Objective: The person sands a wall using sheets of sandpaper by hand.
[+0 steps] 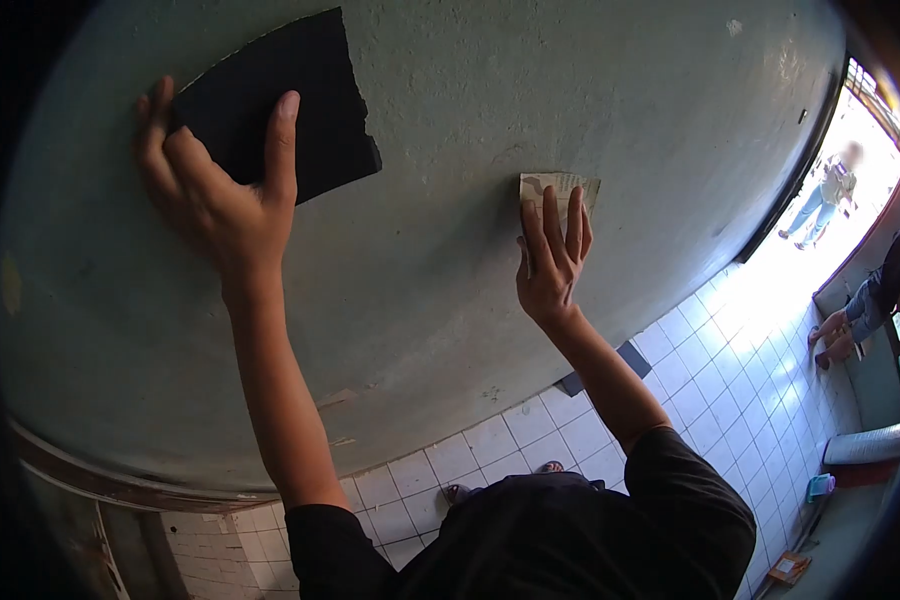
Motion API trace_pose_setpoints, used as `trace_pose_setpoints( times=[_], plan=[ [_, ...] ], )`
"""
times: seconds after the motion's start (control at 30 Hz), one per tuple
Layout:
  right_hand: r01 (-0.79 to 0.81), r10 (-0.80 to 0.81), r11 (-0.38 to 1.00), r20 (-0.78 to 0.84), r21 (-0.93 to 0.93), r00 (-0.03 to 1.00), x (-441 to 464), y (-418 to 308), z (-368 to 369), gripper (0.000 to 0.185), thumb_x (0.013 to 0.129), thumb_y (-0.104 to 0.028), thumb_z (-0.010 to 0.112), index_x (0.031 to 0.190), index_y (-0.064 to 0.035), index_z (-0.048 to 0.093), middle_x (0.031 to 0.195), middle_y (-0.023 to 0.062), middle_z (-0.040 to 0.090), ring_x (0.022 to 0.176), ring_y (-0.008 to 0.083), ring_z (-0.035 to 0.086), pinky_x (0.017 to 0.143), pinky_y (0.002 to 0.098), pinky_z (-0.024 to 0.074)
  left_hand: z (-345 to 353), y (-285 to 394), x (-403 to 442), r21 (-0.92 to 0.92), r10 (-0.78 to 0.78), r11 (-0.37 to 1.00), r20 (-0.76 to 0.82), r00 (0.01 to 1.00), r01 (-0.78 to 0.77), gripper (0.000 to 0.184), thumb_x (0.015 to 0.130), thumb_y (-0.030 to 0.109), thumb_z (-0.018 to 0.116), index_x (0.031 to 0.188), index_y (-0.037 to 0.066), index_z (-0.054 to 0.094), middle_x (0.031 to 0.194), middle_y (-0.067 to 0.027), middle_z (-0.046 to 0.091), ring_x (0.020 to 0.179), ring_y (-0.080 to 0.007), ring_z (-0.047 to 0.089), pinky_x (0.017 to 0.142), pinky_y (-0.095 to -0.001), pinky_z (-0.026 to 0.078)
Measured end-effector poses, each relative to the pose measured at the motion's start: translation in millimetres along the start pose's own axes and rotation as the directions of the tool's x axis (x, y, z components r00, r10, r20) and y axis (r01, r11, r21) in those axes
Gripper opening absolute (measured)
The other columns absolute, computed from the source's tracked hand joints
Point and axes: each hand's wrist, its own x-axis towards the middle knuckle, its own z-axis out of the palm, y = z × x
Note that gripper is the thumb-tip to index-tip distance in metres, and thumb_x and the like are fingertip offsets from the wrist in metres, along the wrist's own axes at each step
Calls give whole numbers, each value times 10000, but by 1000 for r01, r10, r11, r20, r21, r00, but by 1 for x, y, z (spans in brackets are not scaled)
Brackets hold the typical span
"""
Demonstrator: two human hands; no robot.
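Observation:
My left hand [225, 190] grips a black sheet of sandpaper [315, 100] at its lower left edge, thumb lying across the dark face. One side of that sheet is ragged, as if torn, and it is up against the grey-green wall [440, 290]. Farther right, my right hand [553, 245] presses a smaller, pale piece of sandpaper [532, 186] to the wall with its fingers stretched over it. Faint print shows on this piece's outward side; its face against the wall is hidden.
White floor tiles [490, 440] run below the wall, with a dark flat piece [625, 368] at its foot. On the right are a bright doorway [820, 215] with a person outside, a seated person's legs [860, 310], and a small turquoise container [820, 487].

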Motion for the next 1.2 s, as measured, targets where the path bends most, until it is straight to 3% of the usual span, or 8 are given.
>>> trace_pose_setpoints(
  times=[0.2, 0.4, 0.57, 0.67, 0.8, 0.9, 1.0, 1.2],
  plan=[
    [157, -159, 987, 98, 28, 982, -2, -6, 15, 488, 898, -72, 704, 1384, -94, 657, 1528, 86, 558, 1524, 370, 348, 1230, 576, 207, -1, 4, 4, 25, 3, 1000, -1, 1000, -3, 597, 852, 518, 821, 942, -1, 540, 1338, -186, 595, 1304, -410, 559, 1046, -535, 480],
    [93, -95, 994, 39, 51, 995, 37, -29, 21, 449, 909, -141, 713, 1356, -111, 681, 1516, 28, 575, 1530, 349, 342, 1246, 583, 159, -1, 4, 1, 24, -3, 1000, 7, 1000, 3, 600, 852, 527, 816, 949, 1, 545, 1338, -188, 598, 1306, -414, 558, 1047, -536, 481],
    [197, -198, 980, -51, -14, 979, 35, -15, 29, 407, 946, -180, 687, 1352, -149, 687, 1520, 1, 572, 1547, 327, 312, 1256, 580, 122, -1, 4, 1, 43, 8, 999, -3, 1000, -8, 603, 851, 534, 814, 954, 4, 546, 1340, -188, 600, 1309, -410, 559, 1036, -538, 487],
    [106, -108, 993, -53, -44, 993, 88, -30, 18, 436, 950, -178, 681, 1384, -148, 663, 1541, -1, 550, 1550, 326, 304, 1258, 578, 111, -1, 6, 2, 35, 7, 999, -1, 1000, -7, 604, 852, 536, 813, 957, 5, 544, 1345, -189, 598, 1309, -407, 560, 1028, -539, 492],
    [220, -219, 976, 69, 5, 973, 17, -22, 21, 454, 929, -138, 703, 1381, -121, 663, 1537, 30, 555, 1539, 360, 321, 1234, 579, 176, 0, 3, 3, 42, 4, 999, -15, 1000, -3, 602, 854, 538, 810, 950, 8, 541, 1349, -187, 596, 1302, -410, 563, 1029, -533, 492],
    [139, -143, 990, 140, 41, 980, -24, -21, -1, 437, 903, -126, 721, 1338, -111, 689, 1513, 53, 576, 1518, 382, 355, 1226, 586, 200, -2, 4, 2, 36, 5, 999, -7, 1000, -5, 599, 856, 538, 809, 940, 11, 537, 1348, -185, 596, 1299, -410, 564, 1035, -532, 490],
    [94, -96, 995, 45, 39, 994, -28, -16, -6, 439, 869, -116, 739, 1307, -104, 706, 1513, 60, 574, 1510, 389, 367, 1226, 593, 200, -2, 4, 2, 45, 0, 999, -9, 1000, 1, 596, 857, 536, 808, 933, 12, 535, 1347, -183, 596, 1300, -408, 563, 1041, -534, 488],
    [258, -260, 966, 70, 34, 963, 31, -20, 17, 483, 920, -87, 635, 1402, -128, 648, 1540, 21, 549, 1533, 310, 343, 1259, 577, 136, -4, 6, 4, 34, -10, 999, 4, 1000, 10, 594, 856, 538, 808, 932, 14, 538, 1346, -183, 599, 1313, -402, 553, 1045, -535, 485]
  ],
)
